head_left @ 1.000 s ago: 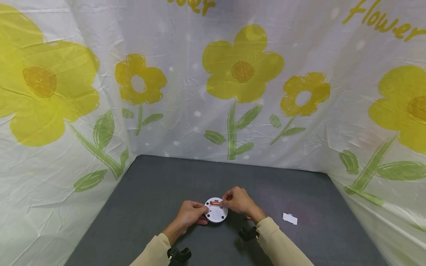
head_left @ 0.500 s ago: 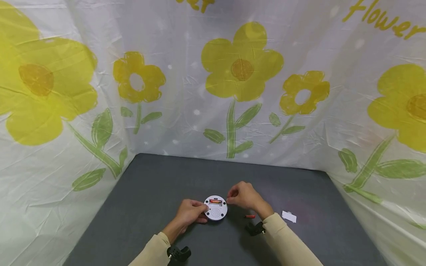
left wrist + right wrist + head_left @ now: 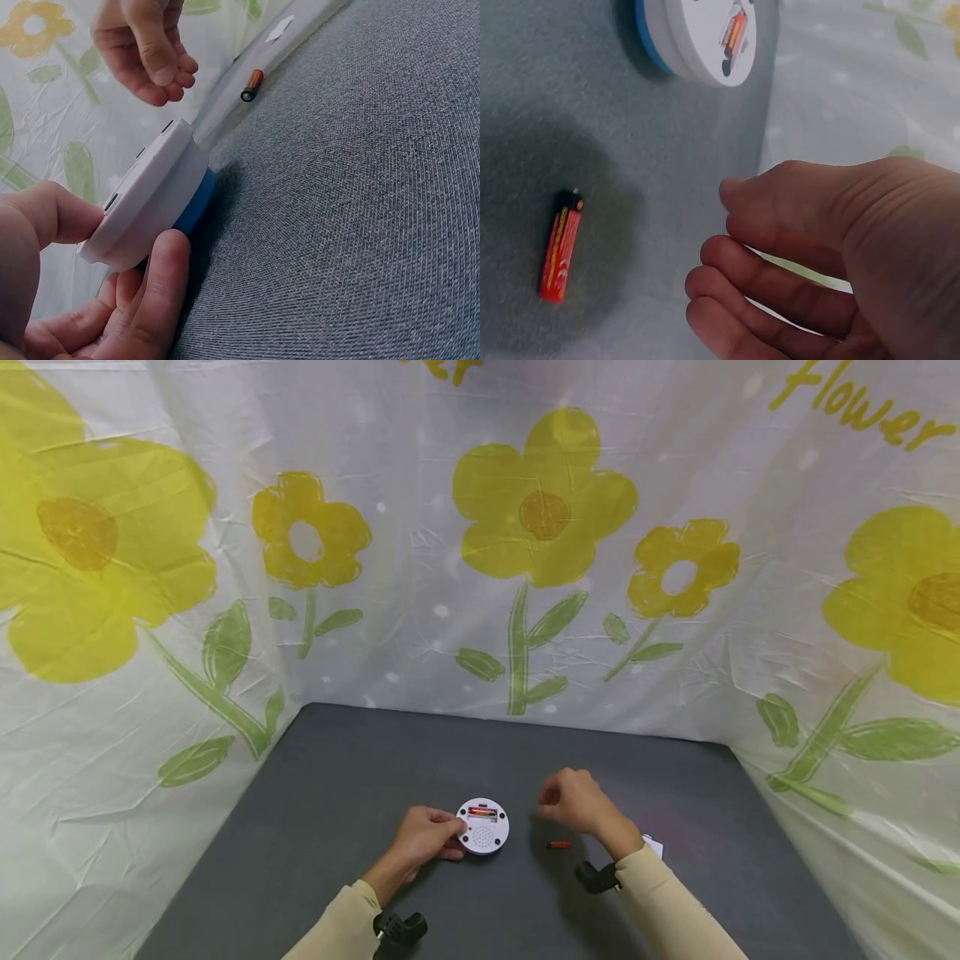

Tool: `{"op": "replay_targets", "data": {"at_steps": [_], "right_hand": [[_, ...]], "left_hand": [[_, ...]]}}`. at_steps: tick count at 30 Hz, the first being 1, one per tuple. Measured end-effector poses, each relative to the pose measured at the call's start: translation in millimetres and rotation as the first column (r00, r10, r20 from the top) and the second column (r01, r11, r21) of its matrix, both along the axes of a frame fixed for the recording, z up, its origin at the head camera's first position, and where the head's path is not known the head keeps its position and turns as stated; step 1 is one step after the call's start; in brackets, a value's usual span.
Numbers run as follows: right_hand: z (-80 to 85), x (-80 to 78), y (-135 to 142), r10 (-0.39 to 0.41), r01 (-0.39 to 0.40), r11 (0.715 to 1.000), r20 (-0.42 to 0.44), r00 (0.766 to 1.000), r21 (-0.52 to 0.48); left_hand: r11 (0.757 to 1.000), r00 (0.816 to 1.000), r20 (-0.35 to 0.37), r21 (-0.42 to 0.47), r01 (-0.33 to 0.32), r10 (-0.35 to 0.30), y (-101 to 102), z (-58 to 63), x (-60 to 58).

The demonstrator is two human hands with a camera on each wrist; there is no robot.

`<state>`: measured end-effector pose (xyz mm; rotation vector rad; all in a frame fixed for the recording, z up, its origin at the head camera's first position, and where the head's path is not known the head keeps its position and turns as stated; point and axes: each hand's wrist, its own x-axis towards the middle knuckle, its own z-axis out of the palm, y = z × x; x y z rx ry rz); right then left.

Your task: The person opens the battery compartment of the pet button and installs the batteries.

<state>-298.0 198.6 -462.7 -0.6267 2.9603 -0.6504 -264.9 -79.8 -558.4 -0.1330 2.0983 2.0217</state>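
My left hand (image 3: 424, 838) pinches the left edge of a round white device (image 3: 484, 839) with a blue lower part (image 3: 196, 201), thumb on top and fingers beneath. The device's face has small dark feet, speaker holes and a battery slot; a red battery (image 3: 482, 812) lies in the slot. To the right, my right hand (image 3: 576, 802) hovers over the table with its fingers loosely curled and nothing visible in them. On the table near it lies a second red battery (image 3: 561, 247) with a black end.
A small white cover (image 3: 654, 846) lies at the right, partly hidden by the right forearm. The dark grey cloth-topped table (image 3: 360, 768) is bordered by a white curtain (image 3: 405, 635) printed with yellow flowers.
My right hand has drawn back from the battery slot and moved right, uncovering the loose battery and partly covering the white cover. The left hand keeps its hold on the device.
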Motion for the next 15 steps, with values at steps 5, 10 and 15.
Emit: {"op": "replay_targets", "data": {"at_steps": [5, 10, 15], "right_hand": [[-4.2, 6.4, 9, 0.021, -0.021, 0.999, 0.006, 1.000, 0.028], [-16.4, 11.8, 16, 0.027, -0.028, 0.999, 0.018, 0.999, 0.026], [-31.1, 13.3, 19, 0.072, -0.070, 0.997, -0.051, 0.996, 0.029]], "left_hand": [[1.000, 1.000, -0.005, -0.004, -0.003, 0.003, 0, -0.6, 0.3], [1.000, 1.000, -0.003, -0.014, -0.013, 0.013, 0, -0.5, 0.8], [1.000, 1.000, 0.008, -0.017, -0.019, 0.019, 2, 0.6, 0.6]]}}
